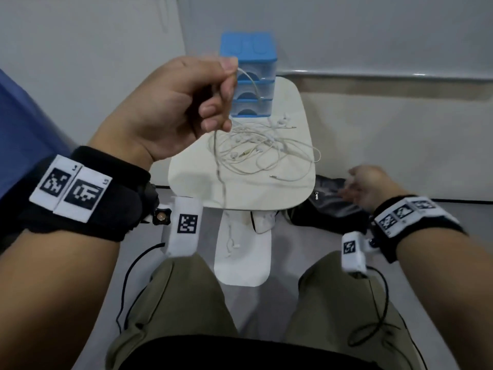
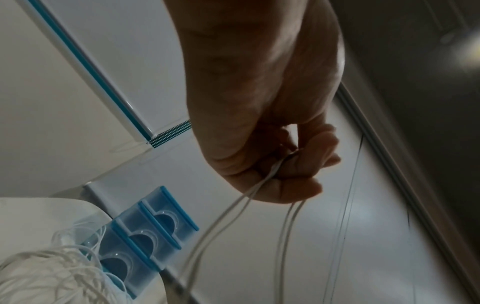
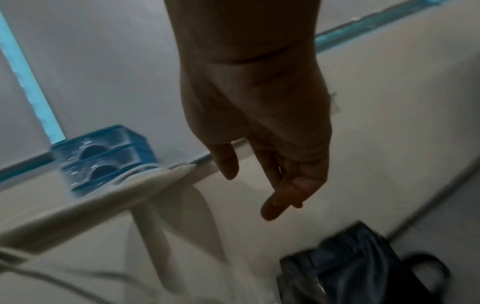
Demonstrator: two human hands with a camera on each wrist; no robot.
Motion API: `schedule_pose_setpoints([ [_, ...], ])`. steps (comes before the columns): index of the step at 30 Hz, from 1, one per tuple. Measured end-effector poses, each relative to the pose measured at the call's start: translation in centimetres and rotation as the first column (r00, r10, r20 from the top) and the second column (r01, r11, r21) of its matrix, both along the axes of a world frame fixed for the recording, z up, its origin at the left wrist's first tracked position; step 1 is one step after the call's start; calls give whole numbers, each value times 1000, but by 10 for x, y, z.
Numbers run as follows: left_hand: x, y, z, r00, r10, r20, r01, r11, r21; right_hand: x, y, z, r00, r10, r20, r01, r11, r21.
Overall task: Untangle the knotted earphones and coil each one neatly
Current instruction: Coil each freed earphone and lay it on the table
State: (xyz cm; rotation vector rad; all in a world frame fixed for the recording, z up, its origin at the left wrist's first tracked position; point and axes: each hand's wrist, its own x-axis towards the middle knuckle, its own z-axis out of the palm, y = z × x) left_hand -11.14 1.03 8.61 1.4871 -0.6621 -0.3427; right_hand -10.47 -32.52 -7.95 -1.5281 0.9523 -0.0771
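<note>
White table [image 1: 293, 193]: earphones [image 1: 256, 148], drawer box [image 1: 249, 81].

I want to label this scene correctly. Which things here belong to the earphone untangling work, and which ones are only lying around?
Belong to the job:
- lifted earphone cable, pinched in the left hand
- tangled earphones on the small white table
- right hand, open, holding nothing

Just lying about:
- blue drawer box at the table's far edge
- dark bag on the floor

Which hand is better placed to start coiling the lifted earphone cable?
Right. The left hand already pinches the earphone cable raised above the table, so it anchors. The right hand is empty, open, beside the table, free to wind the hanging strand.
</note>
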Motion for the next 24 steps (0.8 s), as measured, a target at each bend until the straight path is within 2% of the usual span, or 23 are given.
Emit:
schedule_pose_setpoints([
  [2, 1, -9, -2, 999, 32, 10, -33, 999, 32, -9, 4, -5, 968, 196, -159, -212, 973, -88],
  [3, 1, -13, -3, 999, 43, 13, -43, 998, 52, -12, 8, 0, 941, 263, -212, -308, 925, -223],
  [4, 1, -18, -4, 999, 48, 19, -50, 996, 79, -12, 11, 7, 936, 287, -204, -345, 861, -372],
  [5, 1, -23, -5, 998, 48, 30, -51, 993, 111, -13, 19, 20, 947, 303, -103, -315, 827, -466],
  [6, 0, -29, -6, 998, 42, 41, -48, 988, 145, -16, 31, 37, 940, 334, 71, -268, 851, -452],
  [7, 0, -34, -9, 998, 36, 50, -45, 982, 181, -20, 46, 56, 883, 390, 260, -281, 884, -373],
  [8, 0, -38, -11, 998, 33, 54, -44, 976, 215, -24, 63, 75, 782, 479, 399, -374, 872, -315],
  [9, 0, -42, -14, 998, 30, 56, -42, 969, 245, -29, 77, 91, 674, 576, 463, -492, 817, -300],
  [11, -1, -46, -16, 998, 27, 51, -40, 960, 277, -41, 100, 114, 478, 732, 486, -677, 659, -328],
  [12, -2, -46, -17, 999, 29, 43, -40, 959, 282, -46, 108, 119, 413, 777, 475, -720, 598, -352],
  [14, -5, -42, -15, 999, 44, 32, -52, 958, 281, -53, 118, 126, 359, 817, 452, -728, 548, -412],
  [19, -15, -18, -14, 998, 40, -38, -35, 991, 129, -53, 115, 139, 457, 717, 526, -597, 686, -417],
  [22, -19, 0, -20, 993, 37, -108, -36, 999, 14, -46, 88, 137, 612, 644, 459, -421, 756, -501],
  [24, -23, 10, -23, 991, 40, -126, -44, 999, -31, -44, 68, 130, 706, 581, 405, -310, 768, -561],
])
